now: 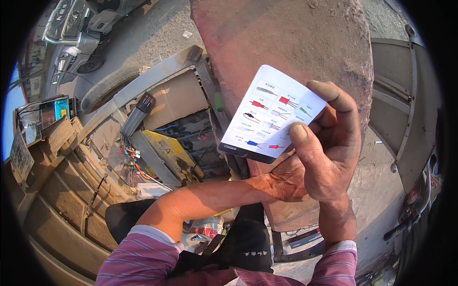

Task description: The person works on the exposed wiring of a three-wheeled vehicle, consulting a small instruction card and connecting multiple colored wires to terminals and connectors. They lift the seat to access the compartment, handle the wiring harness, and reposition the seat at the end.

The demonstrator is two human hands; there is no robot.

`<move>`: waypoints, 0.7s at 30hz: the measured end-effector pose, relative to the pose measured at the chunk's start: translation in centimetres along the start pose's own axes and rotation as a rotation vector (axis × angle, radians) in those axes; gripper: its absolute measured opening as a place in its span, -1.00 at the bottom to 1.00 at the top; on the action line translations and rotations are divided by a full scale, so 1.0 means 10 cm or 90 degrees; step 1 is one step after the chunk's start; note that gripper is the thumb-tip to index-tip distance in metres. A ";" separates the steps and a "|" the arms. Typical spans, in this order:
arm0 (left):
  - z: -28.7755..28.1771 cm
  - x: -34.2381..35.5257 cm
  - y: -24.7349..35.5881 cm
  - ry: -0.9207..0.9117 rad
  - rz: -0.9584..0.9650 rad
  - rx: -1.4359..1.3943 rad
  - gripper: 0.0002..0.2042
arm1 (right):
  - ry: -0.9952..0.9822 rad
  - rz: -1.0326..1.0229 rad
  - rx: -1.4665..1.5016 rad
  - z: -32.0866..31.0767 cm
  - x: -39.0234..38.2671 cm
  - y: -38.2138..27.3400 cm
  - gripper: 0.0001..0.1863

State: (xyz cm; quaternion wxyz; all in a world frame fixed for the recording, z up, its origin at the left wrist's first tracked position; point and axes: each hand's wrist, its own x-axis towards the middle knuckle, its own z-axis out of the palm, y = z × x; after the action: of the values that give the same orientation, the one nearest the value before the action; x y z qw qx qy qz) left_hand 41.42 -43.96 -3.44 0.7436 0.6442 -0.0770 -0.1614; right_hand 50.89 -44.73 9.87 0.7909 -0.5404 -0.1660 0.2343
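Observation:
A white card printed with small pictures of coloured wire connectors is gripped in my right hand, thumb on its front and fingers curled at its right edge. My left hand lies below the card, reaching behind my right hand; its fingers are hidden. Under both hands is a weathered reddish-brown surface. To the left, an open compartment holds dark battery-like blocks, a yellow panel and tangled coloured wires. A grey-and-black handheld device rests on the compartment's frame.
A scooter stands on concrete ground at upper left. A tan slatted metal panel lies at lower left, with a teal box beyond it. A curved metal panel and handlebar-like parts are on the right.

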 end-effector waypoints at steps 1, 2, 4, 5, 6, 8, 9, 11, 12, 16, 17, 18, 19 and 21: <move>0.00 -0.02 0.01 -0.025 -0.021 -0.090 -0.78 | -0.055 0.019 0.064 0.30 0.25 0.04 -0.47; -0.02 -0.06 0.04 -0.047 -0.038 -0.180 -0.79 | -0.116 0.014 0.072 0.59 0.49 0.08 -0.54; -0.19 -0.25 0.19 -0.045 0.042 -0.077 -0.82 | -0.217 0.071 0.111 1.14 0.83 0.09 -0.65; -0.28 -0.39 0.33 -0.003 0.138 0.103 -0.83 | -0.254 0.106 0.092 1.39 0.95 0.11 -0.65; -0.47 -0.59 0.47 0.010 0.144 0.168 -0.83 | -0.281 0.166 0.073 1.63 1.05 0.16 -0.67; -0.90 -1.24 0.82 0.057 0.115 0.263 -0.83 | -0.337 0.203 0.158 2.07 1.16 0.35 -0.73; -1.11 -1.60 1.03 0.089 0.085 0.302 -0.82 | -0.333 0.258 0.131 2.26 1.19 0.46 -0.74; -1.50 -2.30 1.42 0.195 -0.065 0.313 -0.82 | -0.343 0.337 0.119 2.55 1.23 0.70 -0.75; -1.63 -2.65 1.65 0.272 -0.143 0.330 -0.82 | -0.350 0.412 0.202 2.68 1.18 0.81 -0.78; -1.65 -3.66 2.39 0.578 -0.389 0.216 -0.73 | -0.406 0.623 0.287 2.91 0.85 1.10 -0.84; -1.56 -3.76 2.45 0.703 -0.411 0.113 -0.72 | -0.417 0.667 0.353 2.97 0.67 1.14 -0.85; -1.48 -3.83 2.47 0.814 -0.367 0.029 -0.70 | -0.451 0.717 0.351 3.04 0.51 1.17 -0.84; -1.43 -3.85 2.42 0.903 -0.259 0.001 -0.70 | -0.498 0.755 0.364 3.09 0.34 1.20 -0.83; -1.49 -3.96 2.31 0.928 -0.228 -0.047 -0.66 | -0.588 0.771 0.343 3.08 0.12 1.22 -0.84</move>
State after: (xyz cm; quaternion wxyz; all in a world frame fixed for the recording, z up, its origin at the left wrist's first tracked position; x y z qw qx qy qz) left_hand 12.40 -13.94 20.61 0.5901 0.5651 0.5460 0.1850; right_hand 33.68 -16.36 9.60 0.4816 -0.1760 -0.0922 0.8536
